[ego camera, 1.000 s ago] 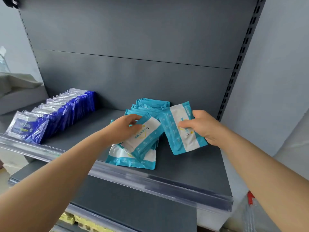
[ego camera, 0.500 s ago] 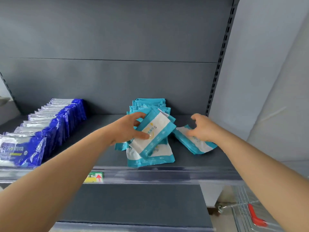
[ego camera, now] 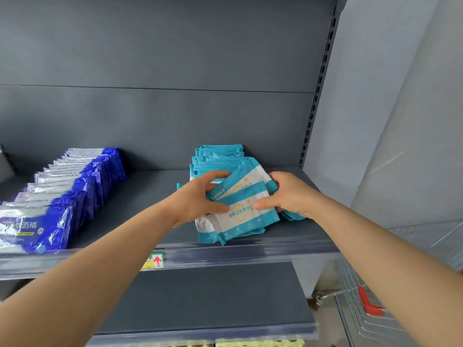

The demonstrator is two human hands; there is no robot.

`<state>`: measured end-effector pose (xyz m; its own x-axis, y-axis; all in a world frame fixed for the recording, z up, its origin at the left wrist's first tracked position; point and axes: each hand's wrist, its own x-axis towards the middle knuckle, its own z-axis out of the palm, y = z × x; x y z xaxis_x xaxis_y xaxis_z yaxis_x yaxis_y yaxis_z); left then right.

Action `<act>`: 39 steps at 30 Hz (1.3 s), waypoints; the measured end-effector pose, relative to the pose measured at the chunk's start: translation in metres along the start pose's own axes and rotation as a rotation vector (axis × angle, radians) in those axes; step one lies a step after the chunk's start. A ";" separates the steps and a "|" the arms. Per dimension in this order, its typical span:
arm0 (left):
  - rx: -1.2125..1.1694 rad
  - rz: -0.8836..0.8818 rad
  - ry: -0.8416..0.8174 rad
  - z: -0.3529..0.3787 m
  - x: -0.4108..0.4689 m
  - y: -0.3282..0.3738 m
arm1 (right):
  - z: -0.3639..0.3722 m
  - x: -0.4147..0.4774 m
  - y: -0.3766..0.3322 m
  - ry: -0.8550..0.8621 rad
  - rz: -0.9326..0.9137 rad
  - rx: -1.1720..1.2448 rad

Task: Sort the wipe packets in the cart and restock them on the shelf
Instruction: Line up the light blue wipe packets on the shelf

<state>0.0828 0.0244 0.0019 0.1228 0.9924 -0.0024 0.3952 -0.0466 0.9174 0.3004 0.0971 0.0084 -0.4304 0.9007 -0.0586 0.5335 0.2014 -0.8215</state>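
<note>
A loose pile of teal-and-white wipe packets lies near the front of the grey shelf, with a tidier row of teal packets standing behind it. My left hand grips the left side of the top packets, thumb on the front. On their right side my right hand holds the same bunch, thumb pressed on the white face. A row of dark blue wipe packets stands along the shelf's left part.
A clear price rail with a small tag bearing a red arrow runs along the shelf's front edge. A lower shelf sits beneath. The wire cart with a red handle stands at the lower right, beside a pale wall.
My right hand moved left from the packet lying at the right and now holds the same bunch as my left hand. The view dropped, showing more of the cart.
</note>
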 end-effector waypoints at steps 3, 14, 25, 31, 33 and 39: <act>0.132 0.043 0.094 0.003 0.002 0.001 | 0.004 -0.005 0.005 -0.046 -0.005 -0.057; 0.027 -0.121 0.146 -0.024 -0.002 -0.015 | -0.007 -0.012 0.011 0.037 -0.015 -0.149; 0.274 -0.246 0.151 -0.007 -0.017 -0.026 | 0.025 0.004 0.008 -0.120 0.007 -0.090; 0.125 -0.198 0.129 -0.002 -0.014 -0.023 | 0.031 0.009 0.011 -0.109 0.006 -0.187; 0.244 -0.104 0.196 -0.005 -0.011 -0.023 | 0.034 0.011 0.010 -0.040 -0.040 -0.140; 0.437 0.019 0.345 -0.013 0.004 -0.031 | 0.041 0.027 0.002 0.115 -0.155 -0.128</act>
<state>0.0592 0.0312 -0.0208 -0.1423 0.9673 0.2101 0.7458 -0.0347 0.6652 0.2606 0.1063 -0.0183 -0.4322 0.8918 0.1335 0.5587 0.3810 -0.7367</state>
